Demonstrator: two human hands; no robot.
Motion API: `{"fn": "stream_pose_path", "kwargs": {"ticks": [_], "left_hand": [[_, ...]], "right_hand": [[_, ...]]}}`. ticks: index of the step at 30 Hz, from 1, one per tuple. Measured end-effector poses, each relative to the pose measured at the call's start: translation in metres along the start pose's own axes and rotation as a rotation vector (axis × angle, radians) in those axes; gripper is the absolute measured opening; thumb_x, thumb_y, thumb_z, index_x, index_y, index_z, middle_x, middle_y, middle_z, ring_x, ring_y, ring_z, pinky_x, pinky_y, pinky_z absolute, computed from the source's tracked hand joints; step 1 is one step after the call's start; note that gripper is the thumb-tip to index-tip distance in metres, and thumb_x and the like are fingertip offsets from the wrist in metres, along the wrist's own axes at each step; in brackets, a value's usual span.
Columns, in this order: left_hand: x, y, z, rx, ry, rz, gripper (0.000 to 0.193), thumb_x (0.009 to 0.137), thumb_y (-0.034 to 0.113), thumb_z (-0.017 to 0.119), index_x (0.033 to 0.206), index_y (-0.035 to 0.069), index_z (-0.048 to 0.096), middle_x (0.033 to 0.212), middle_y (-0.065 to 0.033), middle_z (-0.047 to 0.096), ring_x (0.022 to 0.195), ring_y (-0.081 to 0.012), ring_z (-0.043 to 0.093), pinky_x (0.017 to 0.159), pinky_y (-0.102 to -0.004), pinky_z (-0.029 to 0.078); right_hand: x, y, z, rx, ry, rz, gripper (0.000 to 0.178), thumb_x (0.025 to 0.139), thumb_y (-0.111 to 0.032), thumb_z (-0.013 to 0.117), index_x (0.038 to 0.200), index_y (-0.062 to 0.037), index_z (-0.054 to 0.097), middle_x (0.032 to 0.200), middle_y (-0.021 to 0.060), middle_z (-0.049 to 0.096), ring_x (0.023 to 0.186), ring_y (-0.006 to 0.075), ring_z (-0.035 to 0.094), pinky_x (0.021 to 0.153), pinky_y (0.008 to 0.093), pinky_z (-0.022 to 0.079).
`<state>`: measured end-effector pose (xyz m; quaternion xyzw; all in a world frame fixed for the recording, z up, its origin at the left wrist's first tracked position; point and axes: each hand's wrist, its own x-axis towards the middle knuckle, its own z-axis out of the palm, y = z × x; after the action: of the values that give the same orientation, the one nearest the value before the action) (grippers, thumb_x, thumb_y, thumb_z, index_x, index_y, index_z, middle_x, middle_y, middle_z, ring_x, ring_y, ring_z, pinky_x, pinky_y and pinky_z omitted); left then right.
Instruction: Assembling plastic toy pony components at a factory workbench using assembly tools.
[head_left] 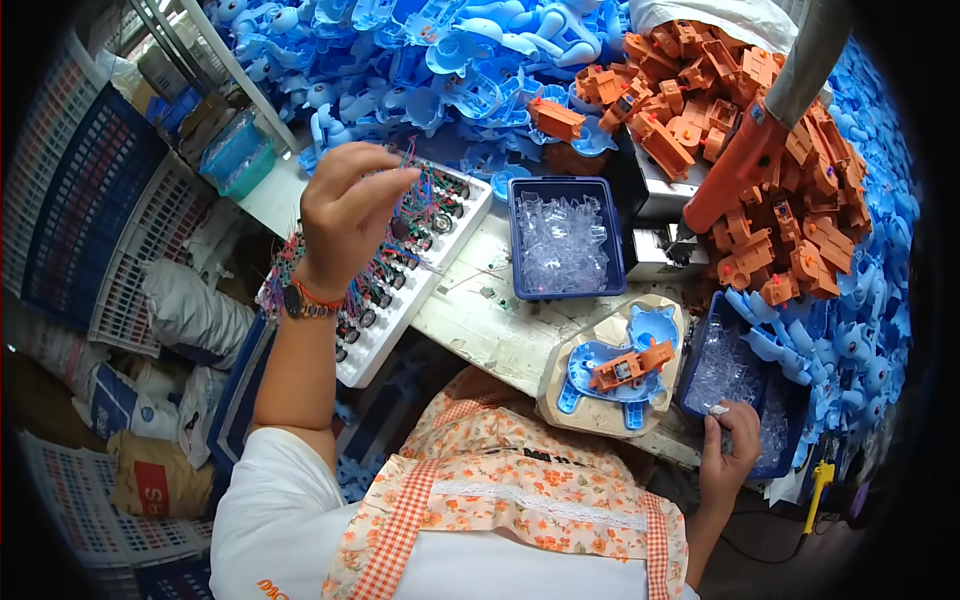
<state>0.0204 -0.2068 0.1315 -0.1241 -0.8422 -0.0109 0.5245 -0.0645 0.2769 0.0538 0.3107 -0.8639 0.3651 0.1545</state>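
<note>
Left hand (345, 215): raised over the white tray (395, 320); fingers pinched narrow on thin coloured wires (408, 160).
Wired parts (420, 215): in rows on the tray, just below the fingertips.
Right hand (728, 445): fingers curled on a small clear piece at the near rim of the blue bin (740, 385).
Wooden jig (610, 375): left of the right fingers, on the tabletop (480, 320), carrying a blue shell and an orange block.

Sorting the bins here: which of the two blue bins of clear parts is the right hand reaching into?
The right hand is in the lower-right blue bin; the other blue bin sits mid-table, untouched.
</note>
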Motion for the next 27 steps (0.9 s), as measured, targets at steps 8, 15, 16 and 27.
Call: {"fn": "stream_pose_path", "kwargs": {"ticks": [8, 15, 16, 27], "left_hand": [[-0.008, 0.064, 0.034, -0.515, 0.158, -0.180, 0.027, 0.077, -0.005, 0.076, 0.098, 0.008, 0.066, 0.086, -0.0068, 0.068, 0.083, -0.0226, 0.063, 0.076, -0.0349, 0.049], [-0.014, 0.122, 0.056, -1.013, 0.091, -0.342, 0.023, 0.082, -0.009, 0.071, 0.097, 0.006, 0.060, 0.105, -0.0199, 0.068, 0.090, -0.0248, 0.067, 0.074, -0.0326, 0.055], [-0.013, 0.128, 0.056, -1.000, 0.062, -0.344, 0.022, 0.081, -0.008, 0.071, 0.095, 0.006, 0.061, 0.107, -0.0205, 0.067, 0.090, -0.0247, 0.067, 0.073, -0.0320, 0.056], [-0.018, 0.142, 0.061, -0.908, 0.016, -0.233, 0.017, 0.074, -0.002, 0.074, 0.087, 0.007, 0.067, 0.095, -0.0114, 0.065, 0.082, -0.0265, 0.064, 0.069, -0.0350, 0.051]], "right_hand": [[0.057, -0.046, 0.016, 0.260, -0.065, -0.304, 0.021, 0.074, 0.007, 0.071, 0.092, -0.0006, 0.064, 0.100, 0.0148, 0.067, 0.092, 0.0308, 0.065, 0.083, 0.0381, 0.050], [0.108, -0.093, 0.051, 0.395, 0.006, -0.513, 0.044, 0.076, -0.012, 0.080, 0.113, -0.0007, 0.059, 0.126, 0.0225, 0.057, 0.110, 0.0367, 0.059, 0.093, 0.0428, 0.047], [0.109, -0.096, 0.052, 0.401, 0.006, -0.527, 0.044, 0.077, -0.013, 0.080, 0.113, -0.0004, 0.059, 0.126, 0.0226, 0.057, 0.111, 0.0369, 0.059, 0.093, 0.0431, 0.047], [0.104, -0.100, 0.055, 0.357, -0.044, -0.473, 0.020, 0.070, -0.008, 0.083, 0.087, -0.0085, 0.072, 0.089, 0.0034, 0.068, 0.081, 0.0217, 0.063, 0.075, 0.0359, 0.044]]}}
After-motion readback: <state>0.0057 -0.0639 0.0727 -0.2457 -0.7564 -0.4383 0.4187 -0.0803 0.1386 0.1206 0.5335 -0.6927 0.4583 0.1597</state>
